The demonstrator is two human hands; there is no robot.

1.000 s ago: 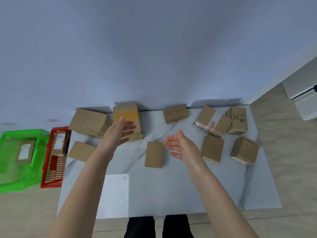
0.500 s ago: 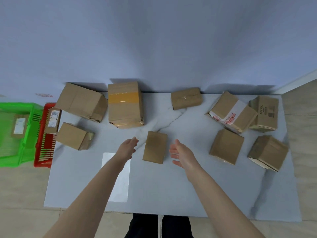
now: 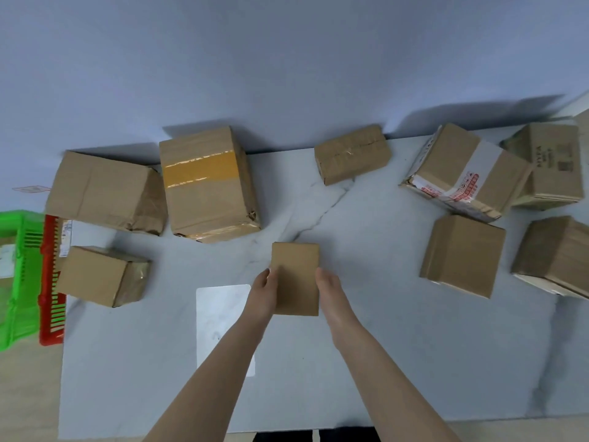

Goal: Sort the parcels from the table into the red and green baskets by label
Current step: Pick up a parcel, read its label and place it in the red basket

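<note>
Both my arms reach forward from the bottom of the view, bare to the elbow, and draw together towards the hands. My left forearm (image 3: 216, 371) slants up to the right and my right forearm (image 3: 382, 371) slants up to the left. My left hand (image 3: 266, 290) holds the left edge of a small flat parcel (image 3: 294, 269), thumb along the edge and fingers hidden behind the cardboard. My right hand (image 3: 331, 291) holds the opposite edge, back of the hand up, fingertips hidden too. The hands sit level with each other, wrists straight.
</note>
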